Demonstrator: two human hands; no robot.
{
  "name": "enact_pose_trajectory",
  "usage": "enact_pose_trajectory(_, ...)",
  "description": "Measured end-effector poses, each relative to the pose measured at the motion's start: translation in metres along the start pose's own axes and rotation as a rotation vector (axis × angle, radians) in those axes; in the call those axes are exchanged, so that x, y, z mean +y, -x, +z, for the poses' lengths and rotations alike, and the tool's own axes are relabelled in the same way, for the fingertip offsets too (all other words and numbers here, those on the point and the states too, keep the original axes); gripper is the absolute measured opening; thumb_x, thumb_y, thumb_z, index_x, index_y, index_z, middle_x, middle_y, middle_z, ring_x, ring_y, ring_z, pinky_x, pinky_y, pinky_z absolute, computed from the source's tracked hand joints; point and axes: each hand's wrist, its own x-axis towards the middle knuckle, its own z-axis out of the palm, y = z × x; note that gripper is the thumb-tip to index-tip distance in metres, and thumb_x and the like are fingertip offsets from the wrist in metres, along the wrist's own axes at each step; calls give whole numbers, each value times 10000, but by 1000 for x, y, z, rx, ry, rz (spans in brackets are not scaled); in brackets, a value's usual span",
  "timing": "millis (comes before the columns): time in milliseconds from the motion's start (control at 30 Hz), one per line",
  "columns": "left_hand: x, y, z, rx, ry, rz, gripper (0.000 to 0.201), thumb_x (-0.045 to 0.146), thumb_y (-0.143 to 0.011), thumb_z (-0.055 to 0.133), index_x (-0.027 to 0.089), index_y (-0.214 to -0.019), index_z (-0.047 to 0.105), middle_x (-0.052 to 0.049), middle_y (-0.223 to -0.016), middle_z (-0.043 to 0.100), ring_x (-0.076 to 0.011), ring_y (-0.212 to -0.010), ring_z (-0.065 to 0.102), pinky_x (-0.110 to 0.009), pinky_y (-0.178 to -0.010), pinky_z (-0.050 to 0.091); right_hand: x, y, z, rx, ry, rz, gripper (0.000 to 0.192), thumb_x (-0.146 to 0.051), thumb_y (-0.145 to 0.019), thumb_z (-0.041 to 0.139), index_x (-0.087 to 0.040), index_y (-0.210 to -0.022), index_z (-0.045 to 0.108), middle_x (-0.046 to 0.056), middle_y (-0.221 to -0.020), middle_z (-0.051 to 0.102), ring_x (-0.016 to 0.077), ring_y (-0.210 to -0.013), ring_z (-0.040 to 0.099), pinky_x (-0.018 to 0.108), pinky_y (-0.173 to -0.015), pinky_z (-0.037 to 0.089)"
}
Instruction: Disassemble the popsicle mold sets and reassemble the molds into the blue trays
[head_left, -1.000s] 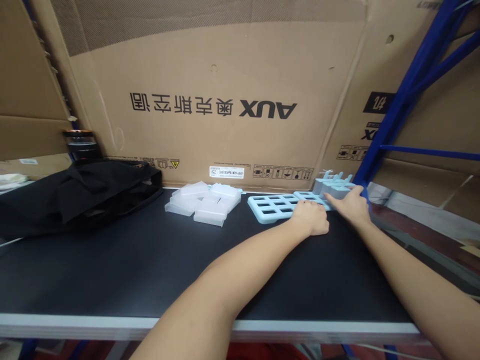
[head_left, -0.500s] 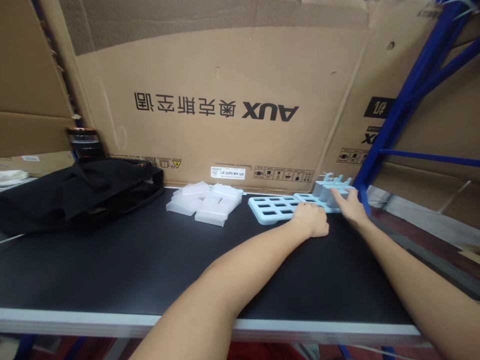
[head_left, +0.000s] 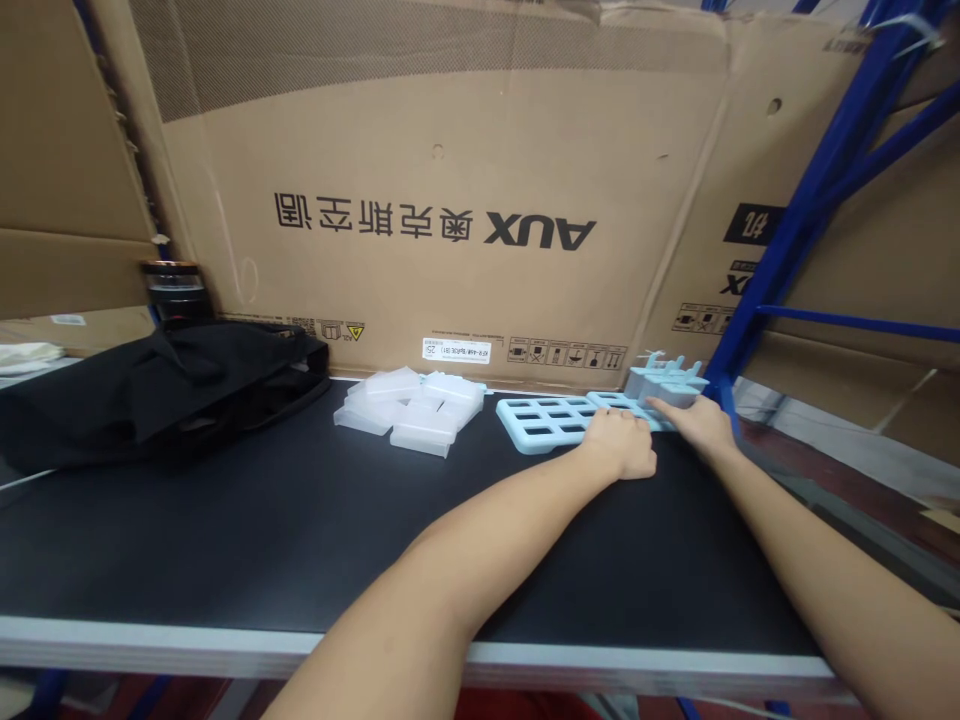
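A long light-blue rack (head_left: pixel 534 440) with rectangular openings lies near the back of the table. Grey-blue ice pop moulds (head_left: pixel 660 388) with upright light-blue handles stand at the rack's right end. My left hand (head_left: pixel 619 442) is closed on the rack's front edge, near its middle; the fingertips are hidden. Around the right end is my right hand (head_left: pixel 701 425), its thumb across the front of the moulds and its other fingers mostly out of sight behind them. Left of the rack lies a pile of translucent white plastic cases (head_left: pixel 424 428).
A black cloth bag (head_left: pixel 150 400) lies at the table's left, with a dark jar (head_left: pixel 178 292) behind it. A large cardboard sheet (head_left: pixel 420 130) stands along the back. Blue shelf posts (head_left: pixel 795 230) rise at the right. The table's pale front edge (head_left: pixel 187 640) runs across below.
My right thumb has slid down and left, from the top of the moulds to their lower front. My left hand keeps its place on the rack. The view has shifted slightly.
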Motion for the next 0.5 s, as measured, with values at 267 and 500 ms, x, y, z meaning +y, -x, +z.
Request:
enact_pose_trajectory(267, 0, 0, -2, -9, -7, 14, 509, 380, -920, 454, 37, -1270, 593, -193, -1297, 634, -314, -1194, 597, -434, -1039, 432, -12, 14, -6, -58, 126, 48, 875, -713, -815, 563, 36, -1268, 544, 380, -1236, 617, 498, -1195, 590, 561, -1006, 449)
enact_pose_trajectory(500, 0, 1, -3, -16, -11, 13, 495, 384, -926, 463, 43, -1258, 600, -197, -1283, 646, -295, -1193, 608, -414, -1038, 431, -33, 25, -13, 69, 100, 51, 899, -786, -829, 463, -35, -1324, 467, 349, -1271, 602, 474, -1168, 610, 542, -931, 501)
